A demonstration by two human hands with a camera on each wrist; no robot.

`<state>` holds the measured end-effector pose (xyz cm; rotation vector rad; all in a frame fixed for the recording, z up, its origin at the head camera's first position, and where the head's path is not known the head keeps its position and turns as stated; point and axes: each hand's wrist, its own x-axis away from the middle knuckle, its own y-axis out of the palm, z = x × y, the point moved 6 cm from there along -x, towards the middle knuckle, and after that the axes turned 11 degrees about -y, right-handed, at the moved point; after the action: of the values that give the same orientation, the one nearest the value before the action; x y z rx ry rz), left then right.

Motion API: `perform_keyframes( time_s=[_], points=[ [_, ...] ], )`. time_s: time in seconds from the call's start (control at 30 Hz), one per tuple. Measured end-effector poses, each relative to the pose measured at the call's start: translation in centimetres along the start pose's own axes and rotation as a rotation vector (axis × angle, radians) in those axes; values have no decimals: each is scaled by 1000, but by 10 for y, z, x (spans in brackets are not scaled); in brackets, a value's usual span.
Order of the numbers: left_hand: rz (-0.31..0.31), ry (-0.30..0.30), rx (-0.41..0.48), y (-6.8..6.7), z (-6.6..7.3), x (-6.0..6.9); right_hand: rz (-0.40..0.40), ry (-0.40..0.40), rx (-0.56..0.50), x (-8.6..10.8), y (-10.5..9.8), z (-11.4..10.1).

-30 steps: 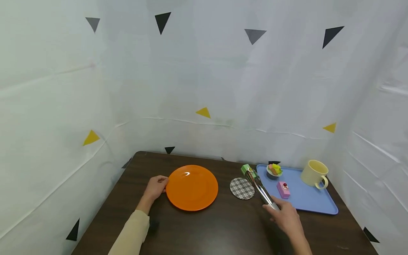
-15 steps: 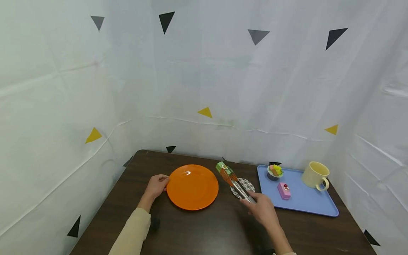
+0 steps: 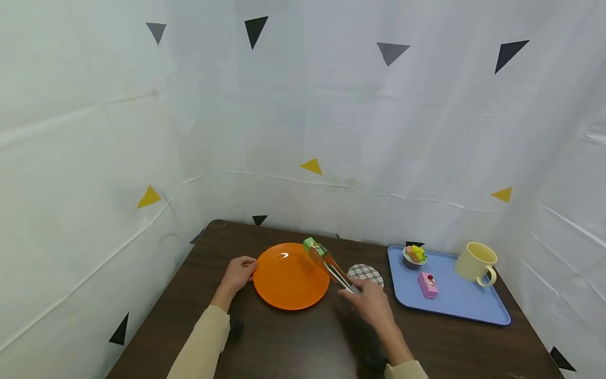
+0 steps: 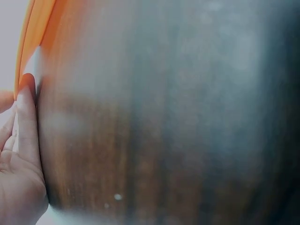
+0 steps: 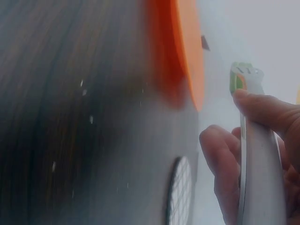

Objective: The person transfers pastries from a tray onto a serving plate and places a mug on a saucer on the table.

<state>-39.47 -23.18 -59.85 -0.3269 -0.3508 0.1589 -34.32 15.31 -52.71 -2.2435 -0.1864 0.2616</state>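
My left hand point(image 3: 238, 272) pinches the left rim of a round orange plate point(image 3: 290, 284); the left wrist view shows fingers point(image 4: 27, 122) under the plate's edge point(image 4: 35, 28). In my right hand point(image 3: 371, 301) are metal tongs point(image 3: 338, 275), gripped between thumb and fingers. Their tips hold a small green block-like piece point(image 3: 310, 244) above the upper right part of the plate. The right wrist view shows the tongs point(image 5: 262, 164) and the green piece point(image 5: 236, 82) beyond my thumb.
A checked round coaster point(image 3: 366, 273) lies right of the plate. Farther right, a blue tray point(image 3: 454, 300) holds a small dark cup of toy food point(image 3: 414, 258), a pink cake piece point(image 3: 428, 285) and a yellow mug point(image 3: 475, 261). A white patterned curtain point(image 3: 265, 131) hangs behind the table.
My right hand has carried the tongs and green piece leftward, from beside the tray across the coaster to over the plate. My left hand has stayed at the plate's rim.
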Motion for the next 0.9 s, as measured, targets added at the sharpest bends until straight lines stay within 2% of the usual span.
perform_keyframes(
  time_s=[0.17,0.5,0.9],
  points=[
    [-4,-27,-3,-4,-4,0,-23,-16,-3,-7,11,-15],
    [-14,-37,20,-8,-4,-6,-49,-53,-9,-24,31,-35],
    [-6,-44,24,-3,0,-5,-73,-45,86,-34,47,-50]
  ],
)
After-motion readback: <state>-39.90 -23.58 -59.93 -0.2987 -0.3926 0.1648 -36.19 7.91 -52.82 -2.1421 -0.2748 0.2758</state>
